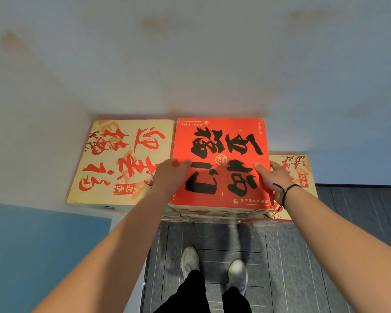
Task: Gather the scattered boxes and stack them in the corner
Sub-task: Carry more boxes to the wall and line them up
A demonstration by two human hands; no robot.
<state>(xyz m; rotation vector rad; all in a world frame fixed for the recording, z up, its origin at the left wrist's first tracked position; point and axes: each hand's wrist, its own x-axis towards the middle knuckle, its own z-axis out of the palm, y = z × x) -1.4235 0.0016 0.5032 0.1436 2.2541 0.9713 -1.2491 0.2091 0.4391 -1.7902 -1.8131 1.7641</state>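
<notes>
Both hands, left hand [171, 175] and right hand [272, 177], are setting the red box [220, 163] onto the stack against the wall, fingers [185, 163] curled over its side edges; next, probably, releasing and squaring it.

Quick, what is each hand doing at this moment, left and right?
Left hand: grips the left edge of the red box, thumb on top.
Right hand: grips the right edge of the same box.

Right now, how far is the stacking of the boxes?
Done: a beige cardboard box with red writing stands by the wall. In hand: both hands, left and right, hold the red box with black writing on the stack. Left: releasing it; other boxes are out of view.
</notes>
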